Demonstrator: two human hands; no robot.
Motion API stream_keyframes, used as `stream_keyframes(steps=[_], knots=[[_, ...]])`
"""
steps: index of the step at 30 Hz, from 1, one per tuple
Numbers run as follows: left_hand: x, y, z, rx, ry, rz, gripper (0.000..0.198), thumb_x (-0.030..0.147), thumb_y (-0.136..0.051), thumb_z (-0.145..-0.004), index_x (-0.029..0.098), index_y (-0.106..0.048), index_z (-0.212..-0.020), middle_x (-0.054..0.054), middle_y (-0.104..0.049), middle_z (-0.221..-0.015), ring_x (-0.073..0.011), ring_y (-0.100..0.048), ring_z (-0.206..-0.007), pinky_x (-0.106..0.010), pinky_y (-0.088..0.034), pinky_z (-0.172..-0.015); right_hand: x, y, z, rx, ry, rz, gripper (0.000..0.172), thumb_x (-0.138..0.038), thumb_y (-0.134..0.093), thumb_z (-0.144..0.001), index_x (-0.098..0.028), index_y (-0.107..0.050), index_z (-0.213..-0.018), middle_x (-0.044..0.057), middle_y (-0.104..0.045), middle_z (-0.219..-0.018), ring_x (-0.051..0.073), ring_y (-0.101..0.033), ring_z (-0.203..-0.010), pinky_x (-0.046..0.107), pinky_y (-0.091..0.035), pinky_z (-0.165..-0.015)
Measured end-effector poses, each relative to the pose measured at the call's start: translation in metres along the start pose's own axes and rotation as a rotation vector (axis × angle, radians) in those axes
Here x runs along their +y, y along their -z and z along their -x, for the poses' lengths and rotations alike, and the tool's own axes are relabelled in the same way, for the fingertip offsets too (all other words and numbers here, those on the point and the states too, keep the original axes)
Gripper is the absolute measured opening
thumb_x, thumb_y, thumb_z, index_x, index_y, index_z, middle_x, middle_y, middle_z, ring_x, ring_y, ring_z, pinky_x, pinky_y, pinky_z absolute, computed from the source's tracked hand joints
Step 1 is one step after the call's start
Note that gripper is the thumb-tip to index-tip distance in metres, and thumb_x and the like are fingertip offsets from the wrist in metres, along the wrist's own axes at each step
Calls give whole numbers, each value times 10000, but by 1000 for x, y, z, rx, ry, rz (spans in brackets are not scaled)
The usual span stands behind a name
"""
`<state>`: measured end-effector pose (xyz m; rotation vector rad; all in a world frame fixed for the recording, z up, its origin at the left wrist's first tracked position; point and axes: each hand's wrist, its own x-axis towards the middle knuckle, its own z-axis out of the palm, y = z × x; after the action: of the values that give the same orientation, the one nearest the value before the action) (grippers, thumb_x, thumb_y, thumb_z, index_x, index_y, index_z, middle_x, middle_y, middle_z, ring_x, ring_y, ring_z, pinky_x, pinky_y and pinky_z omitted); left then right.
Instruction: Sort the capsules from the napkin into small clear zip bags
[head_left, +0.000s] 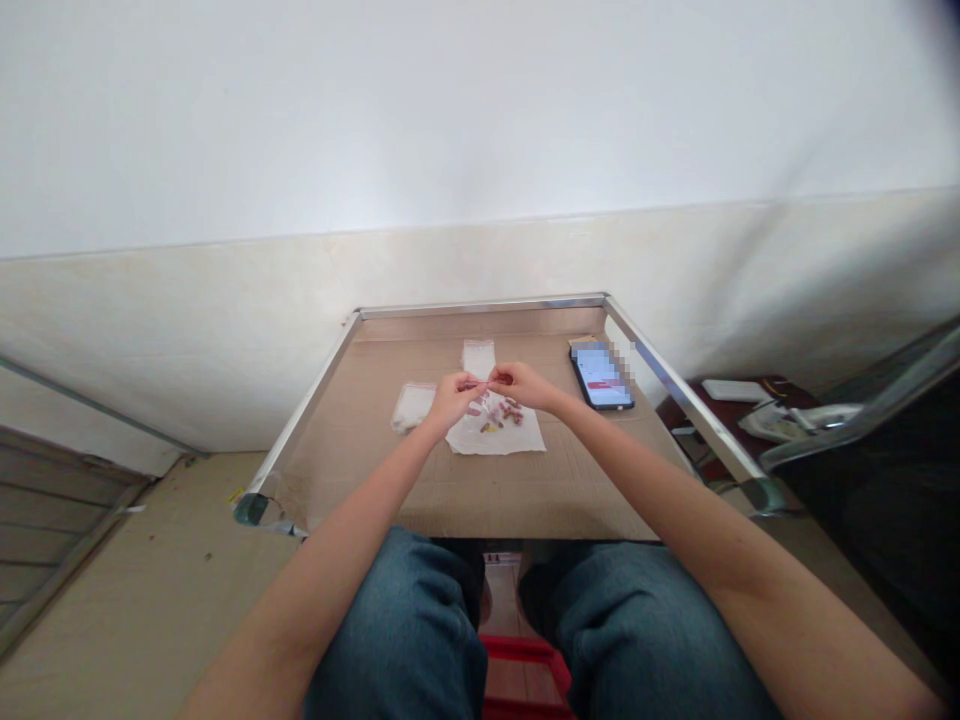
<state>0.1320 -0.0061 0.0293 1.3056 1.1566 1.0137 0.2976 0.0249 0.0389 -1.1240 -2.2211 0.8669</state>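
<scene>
My left hand point(454, 397) and my right hand point(519, 385) meet fingertip to fingertip above a white sheet point(495, 440). Both are closed in a pinch. A small pinkish-red piece point(484, 384) shows between the fingertips, too small to name. On the sheet below lie several small reddish-brown pieces point(513, 411), with a bit of yellow among them. A clear bag with a red top edge point(478, 354) lies just beyond the hands. Beside my left hand is another clear bag with whitish contents point(412, 405).
A brown cardboard-topped table point(360, 470) with a metal rim stands against the wall. To the right on it lies a lit phone point(602, 377). A dark red stand point(757, 425) holding a white box is further right. Below, a red stool point(525, 650) shows between my knees.
</scene>
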Motion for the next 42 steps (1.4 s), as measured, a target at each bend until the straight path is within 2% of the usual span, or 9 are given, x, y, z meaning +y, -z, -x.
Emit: stream_keyframes(steps=[8, 15, 20, 25, 33, 42], knots=[[0, 0, 0, -4, 1, -58, 190, 311, -630, -652, 133, -569, -681, -58, -612, -685, -146, -583, -615, -244, -489, -447, -1, 2, 1, -16, -11, 31, 200, -300, -516, -737, -117, -592, -709, 19, -554, -605, 101, -452, -535, 214, -304, -502], [-3, -1, -2, 103, 17, 3, 215, 319, -640, -644, 138, -569, -734, -40, -591, -675, -123, -570, -566, -213, -465, -428, 2, 2, 0, 26, -3, 30, 237, -312, -491, -761, -114, -621, -738, 21, -555, -616, 106, -451, -550, 217, -307, -515], [-4, 2, 0, 44, 56, 63, 290, 363, -685, -602, 135, -571, -740, -38, -581, -686, -124, -571, -590, -219, -473, -450, -1, 2, 1, -1, -14, 83, 227, -304, -485, -770, -118, -606, -721, 23, -559, -617, 104, -445, -542, 215, -298, -512], [-1, 3, 3, 35, 57, 62, 338, 386, -702, -583, 130, -576, -764, -37, -577, -715, -122, -567, -617, -226, -482, -466, 0, 1, 0, 11, 23, 113, 228, -301, -482, -776, -114, -598, -716, 22, -559, -624, 98, -442, -549, 209, -295, -524], [-1, 2, 1, 74, -5, 23, 361, 318, -709, -591, 152, -540, -862, -51, -608, -766, -132, -579, -655, -235, -492, -496, -1, 0, 1, -31, 18, 90, 249, -315, -465, -789, -112, -593, -725, 18, -543, -606, 95, -443, -535, 204, -287, -505], [0, 2, -2, 84, -60, 0, 328, 262, -715, -558, 156, -495, -778, -14, -570, -675, -117, -557, -613, -211, -465, -484, 4, -4, 1, -61, 27, 46, 251, -344, -466, -791, -122, -575, -745, 17, -553, -631, 98, -462, -552, 199, -293, -509]])
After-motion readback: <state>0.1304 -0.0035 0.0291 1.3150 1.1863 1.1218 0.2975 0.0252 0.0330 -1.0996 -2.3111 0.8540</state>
